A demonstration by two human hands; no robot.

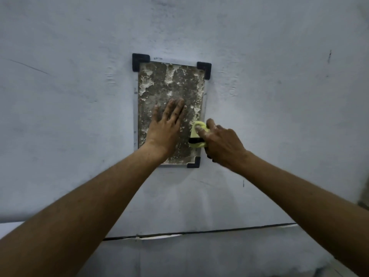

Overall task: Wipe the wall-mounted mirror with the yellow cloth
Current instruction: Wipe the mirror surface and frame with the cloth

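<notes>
A small rectangular mirror (169,84) hangs on the pale blue wall, held by black corner brackets. Its glass is blotched with white and grey grime. My left hand (166,124) lies flat on the lower middle of the glass, fingers together and pointing up, holding nothing. My right hand (221,144) grips a bunched yellow cloth (196,134) with a black band across it. The cloth presses on the mirror's lower right edge. The mirror's lower left corner is hidden behind my left wrist.
The painted wall (279,96) fills the view, scuffed and marked. A dark horizontal seam (199,231) runs across it below the mirror. A darker patch (364,196) shows at the far right edge.
</notes>
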